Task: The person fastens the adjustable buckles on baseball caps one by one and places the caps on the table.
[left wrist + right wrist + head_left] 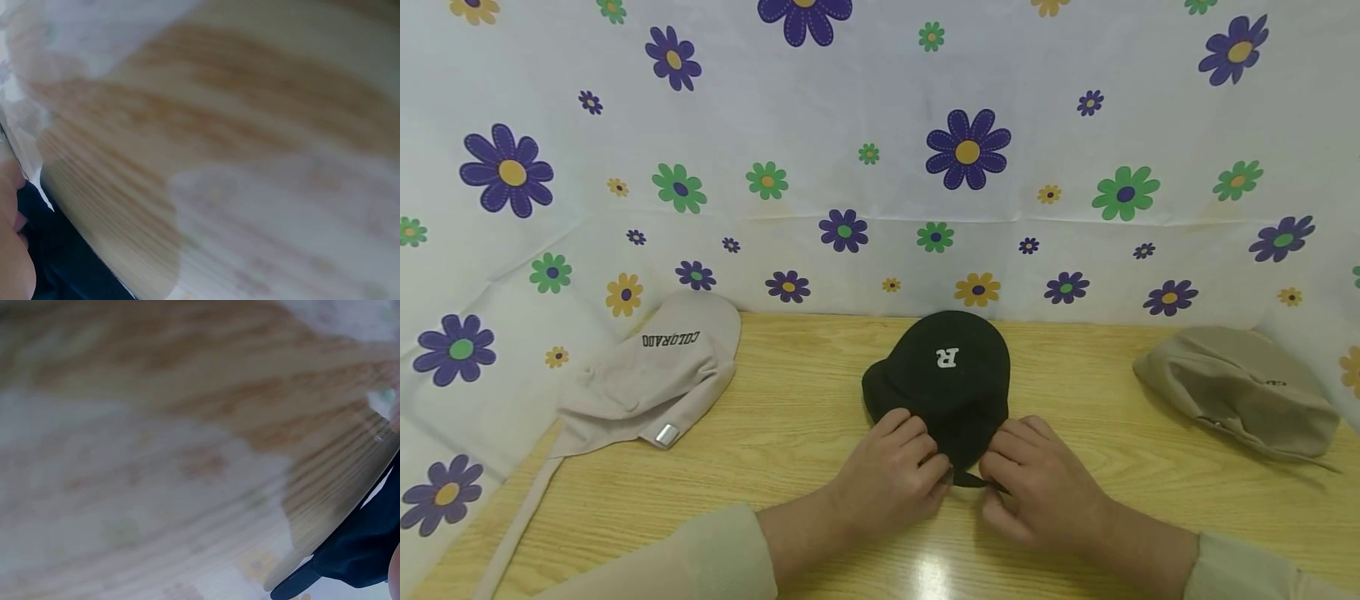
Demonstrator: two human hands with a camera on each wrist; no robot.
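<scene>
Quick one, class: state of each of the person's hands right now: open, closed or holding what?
Left hand: closed, holding the black cap.
Right hand: closed, holding the same cap.

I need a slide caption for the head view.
Left hand and right hand hold a black R-lettered baseball cap, between a pale COLORADO cap and a khaki cap.

The head view looks from above and behind the left hand (891, 467) and right hand (1037, 483), facing forward and down past the black cap (962, 367) at their fingers to the flowered cloth (850, 100) beyond, far enough off to hold both hands. Each wrist view sits close beside its hand, tilted across the tabletop (797, 375) — the left one catching the cap at its lower left, the right one at its lower right — so all three share cap and tabletop.
</scene>
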